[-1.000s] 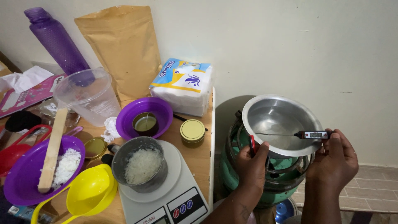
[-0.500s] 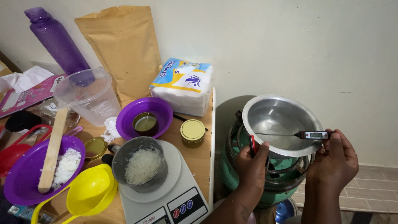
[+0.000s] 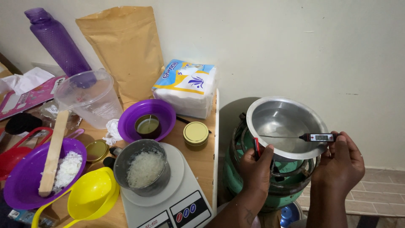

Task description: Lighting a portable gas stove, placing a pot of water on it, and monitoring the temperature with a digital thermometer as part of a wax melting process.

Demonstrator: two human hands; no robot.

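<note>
A shiny metal bowl (image 3: pixel 274 112) sits on a green gas burner (image 3: pixel 236 173) at the right. My right hand (image 3: pixel 339 164) holds a black digital probe thermometer (image 3: pixel 317 137) by its head, the thin probe lying across the bowl. My left hand (image 3: pixel 256 166) grips the bowl's near rim beside a red knob or handle (image 3: pixel 256 147). What lies in the bowl's bottom looks pale and clear.
On the wooden table (image 3: pixel 198 162) stand a kitchen scale (image 3: pixel 179 198) bearing a metal cup of white flakes (image 3: pixel 143 169), purple bowls (image 3: pixel 145 114), a yellow funnel (image 3: pixel 90 194), a gold-lidded tin (image 3: pixel 196 134), a clear jug (image 3: pixel 90 97), a brown paper bag (image 3: pixel 124 46), a purple bottle (image 3: pixel 57 40) and a napkin pack (image 3: pixel 185 86).
</note>
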